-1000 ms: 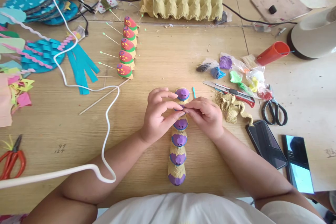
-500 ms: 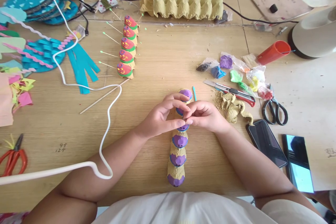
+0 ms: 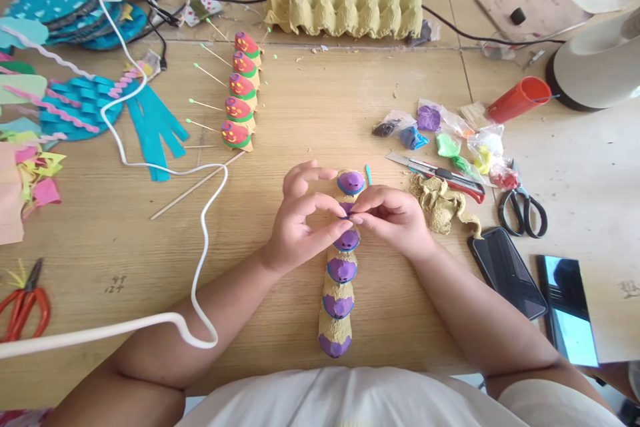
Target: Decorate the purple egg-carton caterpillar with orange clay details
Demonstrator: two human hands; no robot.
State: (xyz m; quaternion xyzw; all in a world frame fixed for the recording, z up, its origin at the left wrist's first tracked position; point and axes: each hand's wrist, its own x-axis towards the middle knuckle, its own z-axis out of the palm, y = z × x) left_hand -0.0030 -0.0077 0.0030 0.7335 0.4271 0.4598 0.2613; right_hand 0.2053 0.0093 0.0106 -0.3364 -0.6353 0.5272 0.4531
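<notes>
Purple-domed carton point(image 3: 342, 272) below left hand point(image 3: 299, 225) and right hand point(image 3: 396, 221), tip-to-tip, grips closed on dark sliver point(image 3: 346, 217)

Compared with half a second ago, the left hand's point(image 3: 301, 225) upper fingers point(image 3: 316, 175) fan away from its thumb; its fingertips and the right hand's point(image 3: 396, 221) meet higher along the tan pulp strip with purple domes point(image 3: 336, 328). A tiny dark piece point(image 3: 345, 217) shows between them. Above the fingers, the top dome point(image 3: 351, 181) is uncovered; below, the third dome point(image 3: 347, 240) shows more fully.
</notes>
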